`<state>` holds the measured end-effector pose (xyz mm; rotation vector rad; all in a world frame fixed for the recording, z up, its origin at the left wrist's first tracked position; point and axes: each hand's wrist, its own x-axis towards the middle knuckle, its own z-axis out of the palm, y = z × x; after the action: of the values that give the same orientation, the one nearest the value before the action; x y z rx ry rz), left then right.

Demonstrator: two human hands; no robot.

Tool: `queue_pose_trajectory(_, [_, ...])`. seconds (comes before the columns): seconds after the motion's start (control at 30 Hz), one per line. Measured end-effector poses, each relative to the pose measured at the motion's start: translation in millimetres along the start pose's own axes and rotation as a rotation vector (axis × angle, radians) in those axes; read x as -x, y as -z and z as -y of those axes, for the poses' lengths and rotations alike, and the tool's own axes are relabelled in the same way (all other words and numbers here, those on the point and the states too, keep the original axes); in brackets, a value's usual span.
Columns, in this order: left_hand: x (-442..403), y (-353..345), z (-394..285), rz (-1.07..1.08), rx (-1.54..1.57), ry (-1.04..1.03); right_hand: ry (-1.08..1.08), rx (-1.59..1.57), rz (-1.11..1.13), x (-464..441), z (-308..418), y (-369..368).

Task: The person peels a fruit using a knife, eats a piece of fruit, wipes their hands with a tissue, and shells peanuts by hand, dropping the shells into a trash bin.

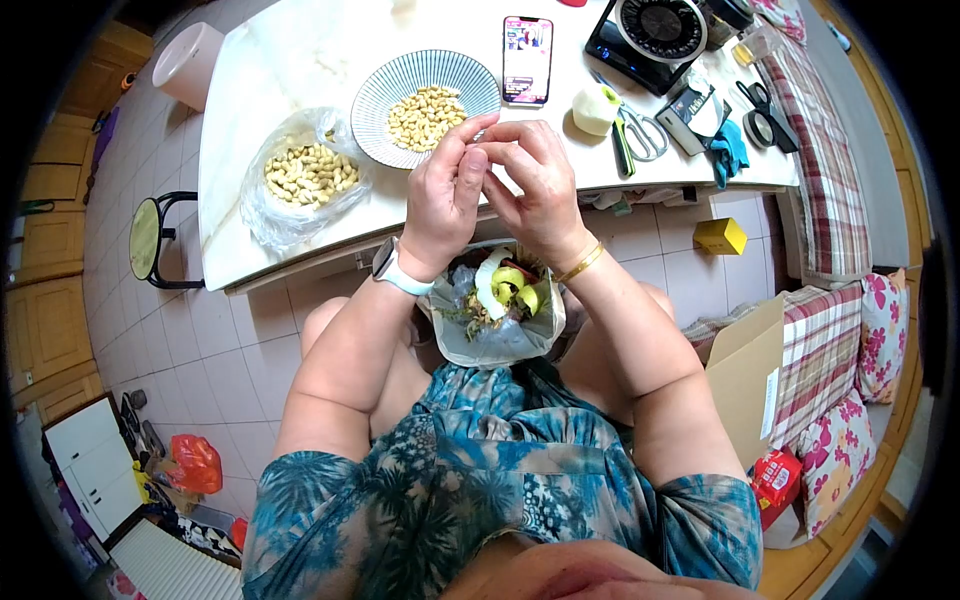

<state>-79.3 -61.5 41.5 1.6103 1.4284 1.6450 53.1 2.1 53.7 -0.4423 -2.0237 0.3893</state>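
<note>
Left hand [446,190] and right hand [540,188] pinched together at fingertips, contents unclear; loose grip could drop small bits into waste bag [485,352] below.

One plate [370,92] and one clear plastic bag [268,215] were seen, and two heaps of peanuts were counted, one on the plate [427,118] and one in the bag [310,176], though the single nuts were too many to be told exactly. One phone [527,60], one peeled fruit [595,110], one green-handled tool [624,148] and one grey-handled pair of scissors [645,135] were also counted. One lined bin [500,352], one yellow box [720,237], one stool [146,238], one watch [385,258] and one bracelet [582,262] were noted.
</note>
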Motion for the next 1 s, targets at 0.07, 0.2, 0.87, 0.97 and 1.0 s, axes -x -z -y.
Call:
queue_pose_trajectory(0.07, [0.1, -0.2, 0.7, 0.005, -0.015, -0.010, -0.009, -0.023, 0.013, 0.3, -0.1, -0.1])
queue_pose_trajectory(0.2, [-0.3, -3.4, 1.1, -0.013, -0.006, -0.052, -0.011, -0.056, 0.009, -1.0, 1.9, 0.3])
queue_pose_trajectory(0.87, [3.0, -3.4, 2.0, -0.018, 0.044, 0.011, -0.041, -0.021, 0.030, -3.5, 1.7, 3.7])
queue_pose_trajectory(0.97, [3.6, -1.2, 2.4, -0.033, 0.070, 0.048, -0.032, -0.002, 0.061, -3.4, 0.0, 5.4])
queue_pose_trajectory(1.0, [4.1, -0.5, 3.9, -0.017, 0.074, 0.066, -0.032, -0.002, 0.061, -2.7, -0.7, 5.1])
